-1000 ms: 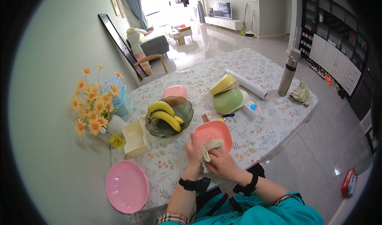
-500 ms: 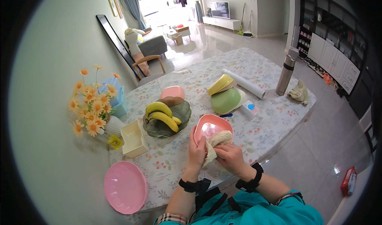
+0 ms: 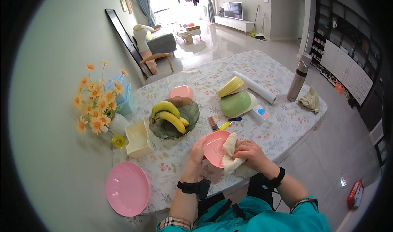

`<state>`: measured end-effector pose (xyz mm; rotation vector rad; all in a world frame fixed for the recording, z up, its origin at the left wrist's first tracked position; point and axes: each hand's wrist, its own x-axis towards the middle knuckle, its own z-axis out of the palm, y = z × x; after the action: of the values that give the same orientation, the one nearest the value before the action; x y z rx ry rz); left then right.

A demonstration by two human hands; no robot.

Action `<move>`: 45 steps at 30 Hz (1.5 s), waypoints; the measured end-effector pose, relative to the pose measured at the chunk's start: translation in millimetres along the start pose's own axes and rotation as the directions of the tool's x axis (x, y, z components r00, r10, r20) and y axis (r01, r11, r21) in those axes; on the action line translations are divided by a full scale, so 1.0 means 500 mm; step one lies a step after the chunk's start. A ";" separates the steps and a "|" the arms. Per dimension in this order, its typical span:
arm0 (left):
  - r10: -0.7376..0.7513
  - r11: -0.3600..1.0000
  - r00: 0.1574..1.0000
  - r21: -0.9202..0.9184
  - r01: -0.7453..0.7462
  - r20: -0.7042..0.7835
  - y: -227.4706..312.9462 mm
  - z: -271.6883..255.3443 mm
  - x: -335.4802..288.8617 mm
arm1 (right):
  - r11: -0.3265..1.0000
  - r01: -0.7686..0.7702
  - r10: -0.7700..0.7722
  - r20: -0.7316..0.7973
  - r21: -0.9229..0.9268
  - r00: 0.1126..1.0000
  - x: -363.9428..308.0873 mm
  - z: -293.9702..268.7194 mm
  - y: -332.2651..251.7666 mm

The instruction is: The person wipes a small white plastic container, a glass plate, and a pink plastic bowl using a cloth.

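Near the front edge of the table, a pink square dish (image 3: pixel 213 146) is held tilted above the cloth. My left hand (image 3: pixel 198 151) grips its left rim, fingers behind and underneath. A cream cloth (image 3: pixel 230 150) is bunched in my right hand (image 3: pixel 252 154), which presses it over the dish's right rim. Just beyond the dish lie a yellow-handled tool (image 3: pixel 224 126), a small brown block-like piece (image 3: pixel 213 123) and a dark blue piece (image 3: pixel 235 119). My right fingertips are partly hidden by the cloth.
Left of the dish stand a leaf-shaped bowl (image 3: pixel 164 133) with bananas (image 3: pixel 171 119), a cream box (image 3: pixel 139 139) and a pink basin (image 3: pixel 127 189). Beyond are a green bowl (image 3: pixel 234 105), yellow basket (image 3: pixel 230 86), white roll (image 3: pixel 256 88), steel flask (image 3: pixel 298 82) and folded cloth (image 3: pixel 311 101).
The dish has come lower and turned, uncovering the yellow-handled tool and brown piece. My right hand has shifted right with the cloth, from the dish's near side to its right rim.
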<state>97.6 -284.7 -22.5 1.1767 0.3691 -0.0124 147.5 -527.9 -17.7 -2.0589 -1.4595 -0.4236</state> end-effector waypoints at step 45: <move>0.315 0.829 0.802 0.264 -0.493 0.507 -0.051 0.027 -0.031 | 0.921 -0.324 0.390 -0.457 0.219 0.799 0.114 0.033 -0.093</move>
<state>81.5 -309.8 -36.3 1.5835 -0.3254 0.0290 123.3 -463.7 13.6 -1.8775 -0.7503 -0.6228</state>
